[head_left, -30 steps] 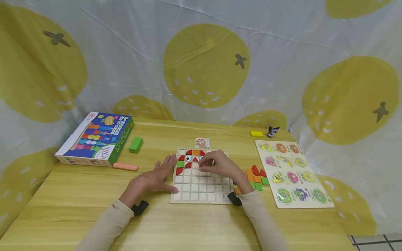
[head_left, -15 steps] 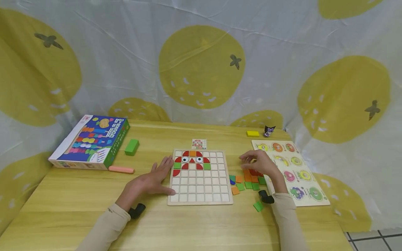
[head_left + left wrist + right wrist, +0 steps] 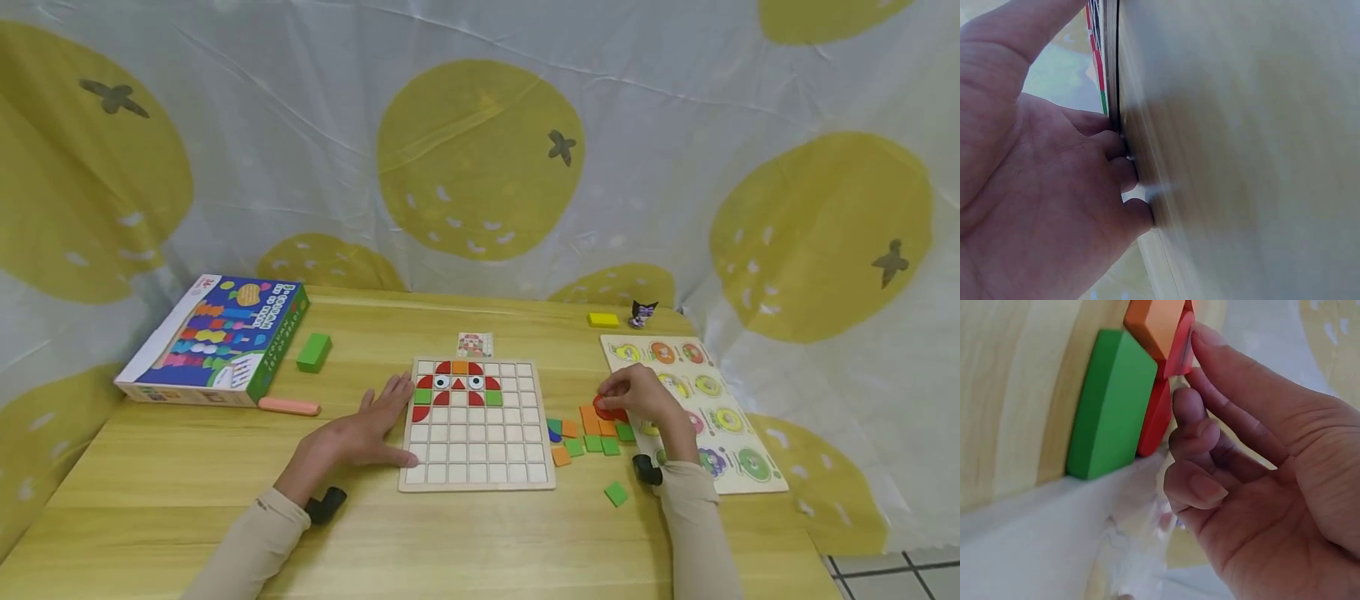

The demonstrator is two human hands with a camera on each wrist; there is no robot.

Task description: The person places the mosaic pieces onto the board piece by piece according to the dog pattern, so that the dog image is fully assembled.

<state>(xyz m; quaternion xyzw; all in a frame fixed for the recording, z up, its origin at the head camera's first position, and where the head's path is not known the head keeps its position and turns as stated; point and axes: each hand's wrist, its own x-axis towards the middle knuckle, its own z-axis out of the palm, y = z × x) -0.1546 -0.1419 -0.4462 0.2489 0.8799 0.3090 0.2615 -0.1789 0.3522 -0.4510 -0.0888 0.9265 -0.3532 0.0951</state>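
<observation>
nearest you, a lone green tile [image 3: 616, 494] lies on the table [image 3: 450, 546], apart from the others; it looks like light, stiff painted wood, best lifted by its sides. your left hand [image 3: 363, 433] is spread and grasps nothing, fingers and thumb at the left rim of the grid board [image 3: 477, 483], which seems rigid yet light enough to slide, so the rim is where to steady it. to the right, your right hand [image 3: 648, 400] pinches a red piece [image 3: 1177, 356] between thumb and finger, at the far end of the loose pile, by the fruit board [image 3: 750, 486]. that piece should weigh little and not give; its smooth paint may slip, so take it by opposite edges. orange tiles [image 3: 590, 421] crowd beside it and could get nudged. beyond the grid, the picture card [image 3: 476, 344] looks thin and bendable; lift it by an edge.
</observation>
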